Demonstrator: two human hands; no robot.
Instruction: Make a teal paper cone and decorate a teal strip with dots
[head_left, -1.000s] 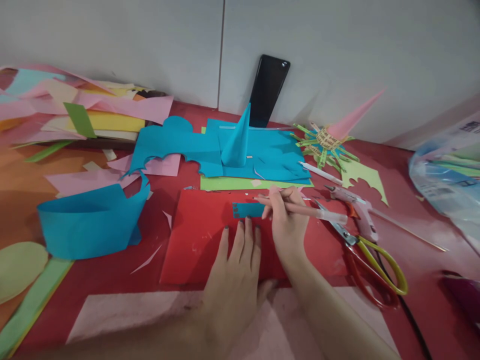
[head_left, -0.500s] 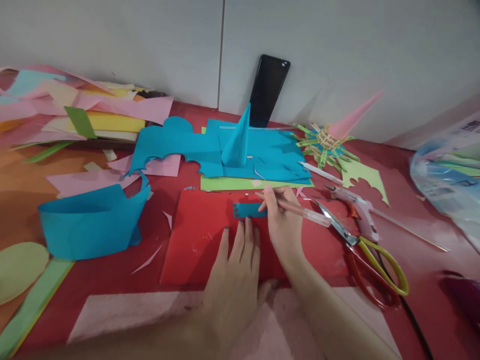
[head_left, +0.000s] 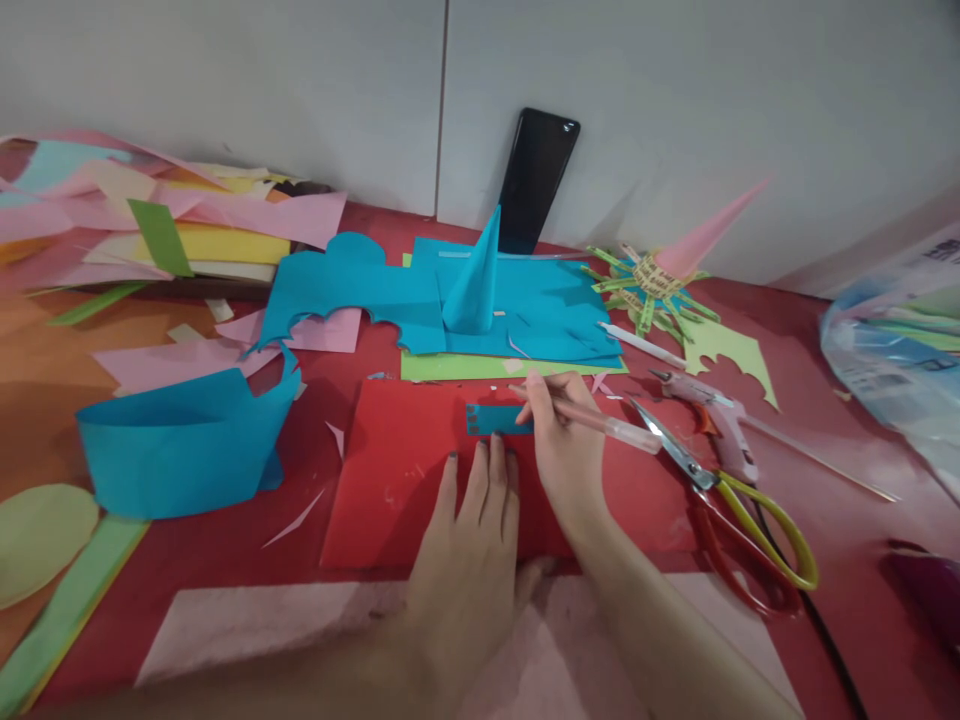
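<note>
My right hand [head_left: 566, 450] pinches a pen [head_left: 626, 431] with a brownish barrel and a clear end. Beneath it lies a small blue paper strip [head_left: 499, 419] with a few dark marks at its left end; my hand covers the strip's right end. My left hand [head_left: 476, 530] lies flat with fingers spread on a red sheet [head_left: 382, 480], its fingertips at the strip's lower edge. To the right, scissors [head_left: 701, 480] with one yellow and one red handle rest partly on the red sheet.
Behind are blue sheets [head_left: 555, 300] bearing a blue cone [head_left: 476, 285], and a phone [head_left: 536, 180] leans on the wall. A pink glue gun [head_left: 720, 420] and a pink-coned paper piece [head_left: 667, 275] stand right. Left are a blue paper band [head_left: 180, 450] and paper scraps [head_left: 240, 215].
</note>
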